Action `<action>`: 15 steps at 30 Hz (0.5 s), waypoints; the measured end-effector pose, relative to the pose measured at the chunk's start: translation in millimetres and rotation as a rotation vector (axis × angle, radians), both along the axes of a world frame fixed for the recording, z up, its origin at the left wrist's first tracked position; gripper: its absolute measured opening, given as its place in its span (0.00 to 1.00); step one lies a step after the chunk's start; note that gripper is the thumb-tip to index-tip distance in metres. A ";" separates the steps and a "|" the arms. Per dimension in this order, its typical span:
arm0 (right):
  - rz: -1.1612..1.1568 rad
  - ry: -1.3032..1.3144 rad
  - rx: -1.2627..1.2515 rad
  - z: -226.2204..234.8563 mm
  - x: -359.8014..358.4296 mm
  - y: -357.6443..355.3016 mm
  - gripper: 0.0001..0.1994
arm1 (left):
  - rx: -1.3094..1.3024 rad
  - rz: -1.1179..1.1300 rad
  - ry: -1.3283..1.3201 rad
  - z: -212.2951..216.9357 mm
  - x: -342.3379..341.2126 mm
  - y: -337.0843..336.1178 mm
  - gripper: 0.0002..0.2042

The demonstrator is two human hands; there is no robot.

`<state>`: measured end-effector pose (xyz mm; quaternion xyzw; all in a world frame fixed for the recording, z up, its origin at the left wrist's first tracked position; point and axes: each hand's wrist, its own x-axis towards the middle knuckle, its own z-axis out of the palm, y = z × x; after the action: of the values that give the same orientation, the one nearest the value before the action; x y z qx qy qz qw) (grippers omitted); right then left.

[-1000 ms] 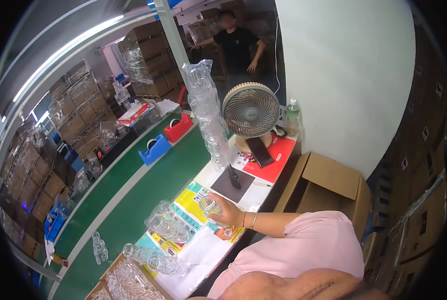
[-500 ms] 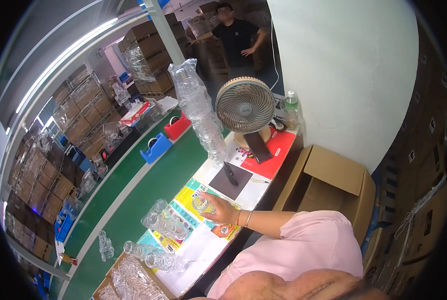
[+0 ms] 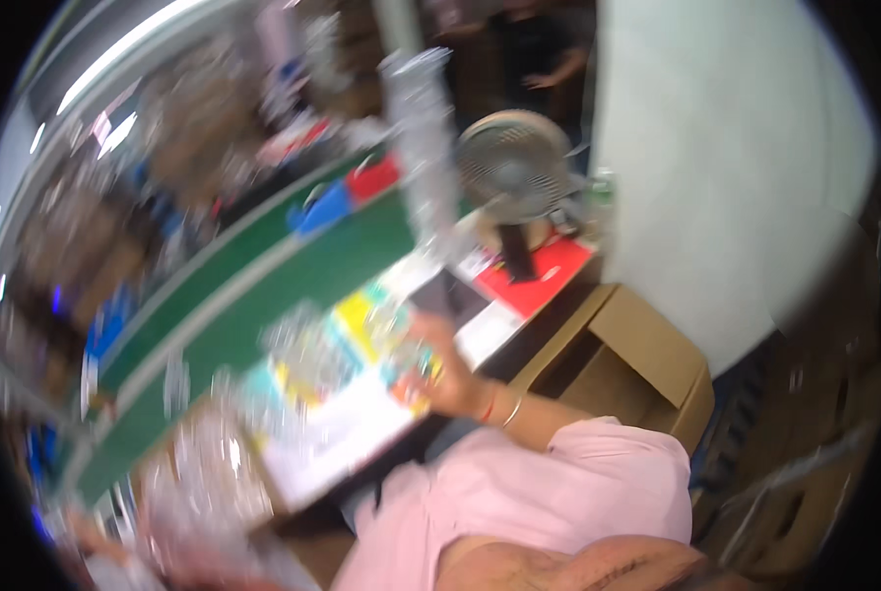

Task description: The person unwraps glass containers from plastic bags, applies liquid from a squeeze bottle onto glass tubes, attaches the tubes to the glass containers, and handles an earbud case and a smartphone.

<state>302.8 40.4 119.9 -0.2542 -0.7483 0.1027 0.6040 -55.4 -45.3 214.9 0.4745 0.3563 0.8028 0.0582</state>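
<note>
My right hand [image 3: 447,372] is closed round a clear, round-mouthed container [image 3: 413,359] above the papers on the table. Motion blur hides the container's exact kind. At the lower left, my left hand [image 3: 94,537] reaches out past a carton [image 3: 266,473] filled with clear plastic pieces [image 3: 204,473]; its fingers are smeared and partly lost at the dark rim. Beside my right hand, more clear containers [image 3: 307,345] lie on the table in a blurred cluster.
A fan [image 3: 514,163] stands at the far end by a tall wrapped stack of clear containers [image 3: 423,138]. Blue [image 3: 324,209] and red tape dispensers [image 3: 371,177] sit across the green surface [image 3: 253,286]. An open cardboard box [image 3: 647,345] is at my right. Another person [image 3: 539,59] stands behind.
The view has swung left and blurred. My left hand and forearm have come into view at the lower left. My right hand still holds the clear container.
</note>
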 end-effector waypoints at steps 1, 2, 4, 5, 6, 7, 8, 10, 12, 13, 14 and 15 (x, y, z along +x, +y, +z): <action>-0.007 -0.010 0.021 12.4 5.1 -5.9 0.30 | 0.061 -0.083 -0.001 5.4 12.1 -0.6 0.13; -0.033 -0.049 0.061 28.9 8.9 -10.0 0.28 | 0.129 -0.190 -0.002 8.6 24.5 -1.7 0.12; -0.111 -0.145 0.068 67.5 17.9 -26.5 0.24 | 0.206 -0.467 -0.019 9.9 53.4 16.0 0.12; 0.025 -0.005 0.009 70.2 13.9 -26.1 0.24 | 0.141 -0.512 -0.002 12.7 66.2 20.0 0.12; 0.075 -0.002 0.018 69.0 12.9 -24.9 0.25 | -0.071 -0.484 -0.089 29.7 90.5 17.5 0.10; 0.108 0.004 0.034 68.1 12.5 -27.3 0.25 | -0.093 -0.480 -0.010 25.1 97.3 20.5 0.08; 0.156 -0.041 0.014 65.3 10.7 -27.5 0.26 | -0.113 -0.497 -0.058 20.5 100.6 19.4 0.08; 0.222 -0.106 -0.010 66.3 8.0 -31.9 0.29 | -0.124 -0.541 -0.107 12.5 106.9 19.3 0.08; 0.294 -0.090 -0.024 69.9 9.2 -42.5 0.33 | -0.158 -0.548 -0.120 6.5 116.5 20.8 0.07; 0.327 -0.066 -0.013 71.5 9.9 -48.0 0.36 | -0.148 -0.577 -0.113 1.8 120.8 18.6 0.07; 0.220 -0.125 0.115 77.1 13.3 -53.9 0.37 | -0.224 -0.515 -0.071 -4.5 124.4 20.2 0.07; 0.107 -0.184 0.242 81.8 16.0 -61.9 0.38 | -0.295 -0.453 -0.023 -11.6 127.0 20.3 0.06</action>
<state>318.8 -21.5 201.7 -0.1476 -0.8200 0.0203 0.5526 71.6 -25.0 203.3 0.5194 0.3536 0.7140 0.3090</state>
